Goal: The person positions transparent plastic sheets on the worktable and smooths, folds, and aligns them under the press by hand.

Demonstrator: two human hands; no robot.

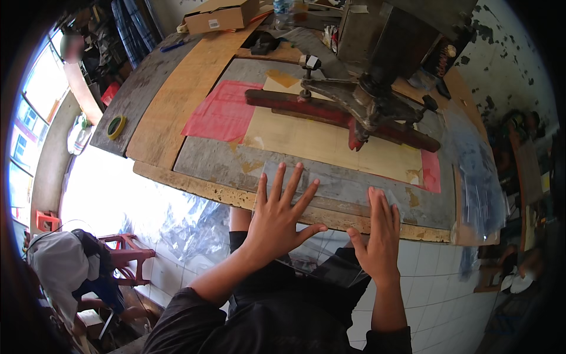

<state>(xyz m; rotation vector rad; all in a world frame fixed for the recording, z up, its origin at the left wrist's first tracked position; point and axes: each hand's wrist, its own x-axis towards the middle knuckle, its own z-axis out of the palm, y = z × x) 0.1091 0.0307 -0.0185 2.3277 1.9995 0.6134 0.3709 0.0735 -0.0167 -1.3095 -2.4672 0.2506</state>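
At the front edge of the worktable, my left hand (277,215) lies palm down with its fingers spread. It rests on a thin transparent plastic sheet (330,268) whose near part hangs over the edge above my lap. My right hand (380,239) is flat on the sheet's right side, fingers straight and side by side, thumb apart. Beyond them, a press with a long dark-red metal bar (312,108) stands over a cream-coloured sheet (330,141). Pink sheeting (221,112) shows at the left of the cream sheet.
A stack of transparent plastic sheets (480,174) lies at the table's right. On the left are a tape roll (116,127) and a blue pen (173,46); a cardboard box (221,16) sits at the back. A person (76,271) and a red stool (130,253) are at lower left.
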